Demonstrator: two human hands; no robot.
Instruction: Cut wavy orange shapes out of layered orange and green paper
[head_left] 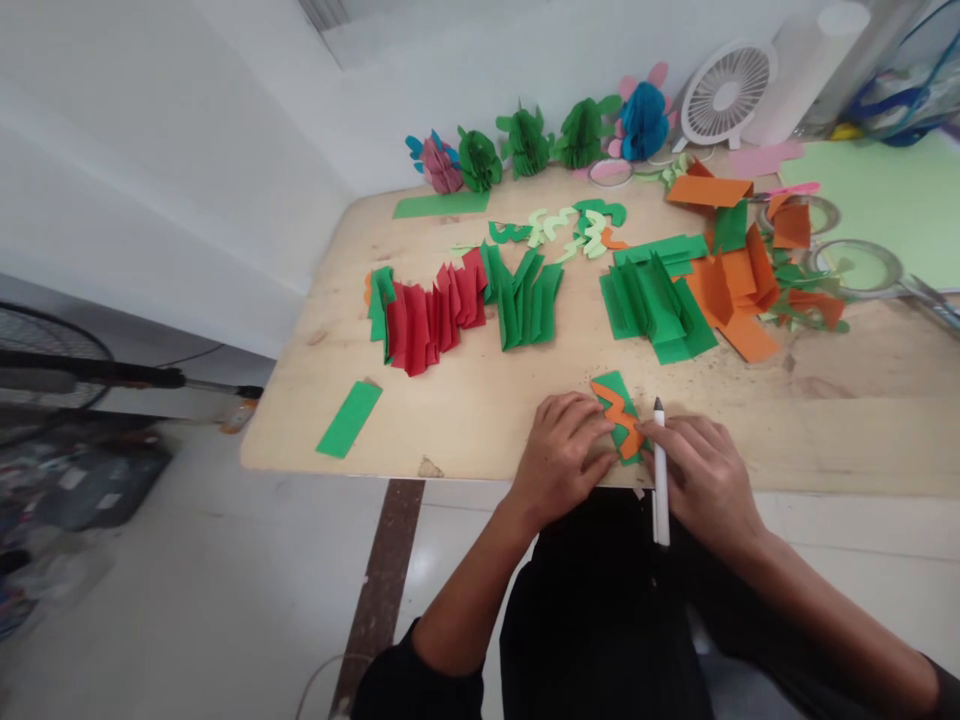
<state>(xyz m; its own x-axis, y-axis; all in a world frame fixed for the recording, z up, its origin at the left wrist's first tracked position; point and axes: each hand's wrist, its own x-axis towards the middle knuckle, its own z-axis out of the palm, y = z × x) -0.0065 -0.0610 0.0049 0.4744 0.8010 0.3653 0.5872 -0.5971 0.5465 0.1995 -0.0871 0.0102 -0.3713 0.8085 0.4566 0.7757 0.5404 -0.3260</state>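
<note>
At the table's front edge, an orange zigzag paper piece [621,415] lies on top of a green paper strip [613,381]. The fingers and thumb of my left hand [566,450] press on the left side of both papers, holding them against the table. Between the fingers of my right hand [705,475] is a white pen [661,490], its dark tip pointing up and away from me. The right fingertips touch the right edge of the orange piece. Whatever lies under the left fingertips is hidden.
Folded red papers [427,315], folded green papers [529,300] and orange pieces [739,285] lie across the table. Another green strip [349,419] is at left. Behind stand several paper figures [527,140] and a white fan [727,95]. Tape rolls [859,265] and scissors [930,300] sit right.
</note>
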